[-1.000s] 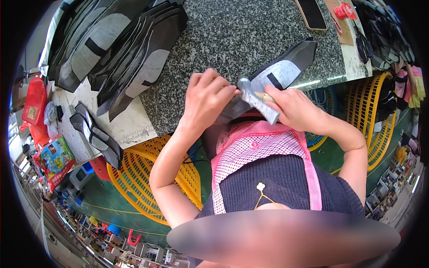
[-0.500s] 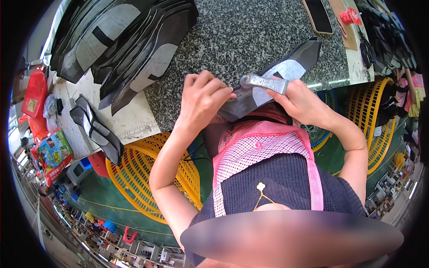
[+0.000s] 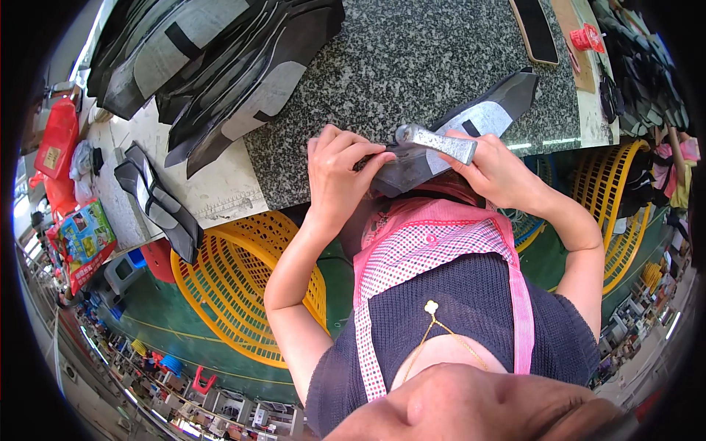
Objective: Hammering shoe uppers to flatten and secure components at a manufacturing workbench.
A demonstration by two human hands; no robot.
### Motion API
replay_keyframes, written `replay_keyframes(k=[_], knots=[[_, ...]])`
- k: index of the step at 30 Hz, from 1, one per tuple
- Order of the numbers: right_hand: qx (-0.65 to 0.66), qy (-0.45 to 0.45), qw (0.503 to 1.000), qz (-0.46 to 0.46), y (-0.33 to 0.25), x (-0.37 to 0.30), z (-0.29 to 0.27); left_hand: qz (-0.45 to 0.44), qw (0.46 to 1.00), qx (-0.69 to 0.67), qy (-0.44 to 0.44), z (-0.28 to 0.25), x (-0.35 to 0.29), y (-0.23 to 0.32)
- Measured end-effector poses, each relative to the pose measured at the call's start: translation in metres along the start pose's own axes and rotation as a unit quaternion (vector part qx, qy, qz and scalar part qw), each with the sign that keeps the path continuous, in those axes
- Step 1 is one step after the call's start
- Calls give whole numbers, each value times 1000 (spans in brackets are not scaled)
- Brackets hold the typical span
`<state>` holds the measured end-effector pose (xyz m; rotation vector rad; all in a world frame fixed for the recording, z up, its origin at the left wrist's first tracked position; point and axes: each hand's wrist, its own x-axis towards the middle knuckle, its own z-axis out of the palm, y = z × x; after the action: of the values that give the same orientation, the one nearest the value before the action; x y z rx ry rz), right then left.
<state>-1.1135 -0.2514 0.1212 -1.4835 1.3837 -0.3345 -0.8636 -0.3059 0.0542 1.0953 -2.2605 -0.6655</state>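
Note:
A dark grey flat shoe-upper piece (image 3: 507,99) with a light grey patch lies slantwise at the near edge of the speckled stone slab (image 3: 412,59). My right hand (image 3: 493,169) is closed round a metal hammer (image 3: 441,143), whose round face is over the near-left part of the piece. Whether it touches the piece, I cannot tell. At the piece's left end, my left hand (image 3: 342,165) has thumb and forefinger pinched together on its edge. Its other fingers are curled.
Several similar dark pieces are stacked (image 3: 243,88) at the back left. Two more (image 3: 158,202) rest on the white tabletop. A phone (image 3: 535,29) and a red cup-like thing (image 3: 587,38) lie back right. Yellow baskets (image 3: 243,287) stand below.
The view has shifted slightly, so the slab and stack sit a little differently. Both hands, the hammer and the piece keep nearly the same places relative to each other.

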Motion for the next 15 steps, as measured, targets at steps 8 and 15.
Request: replay_keyframes(k=[8,15], knots=[[-75,19,994,-77,6,-1,7,83,993,75,31,1,-6,12],[-78,18,992,-94,6,3,12,151,976,156,3,2,-9,18]])
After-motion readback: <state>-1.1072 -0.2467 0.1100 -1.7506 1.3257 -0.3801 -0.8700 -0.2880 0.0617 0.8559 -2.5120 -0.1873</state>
